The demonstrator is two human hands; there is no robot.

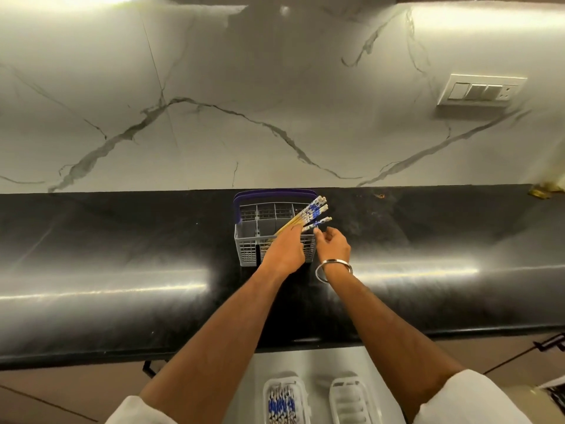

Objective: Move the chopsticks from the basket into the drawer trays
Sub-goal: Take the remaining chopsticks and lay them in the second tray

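A grey cutlery basket [249,240] with a purple handle stands on the black counter against the wall. Several yellow chopsticks [312,211] with blue-and-white patterned ends lean out of it toward the right. My left hand [284,250] reaches over the basket's front and its fingers lie on the chopstick shafts. My right hand [333,244], with a metal bangle at the wrist, pinches the patterned end of a lower chopstick [321,222]. Below the counter the open drawer holds two clear trays: the left tray [267,393] has several chopsticks in it, the right tray [351,402] looks bare.
The black counter [122,255] runs the full width, with a rounded glossy front edge. A marble backsplash rises behind it, with a switch plate [480,91] at the upper right. A golden object [541,192] sits at the counter's far right. A dark drawer handle [550,342] shows at the right.
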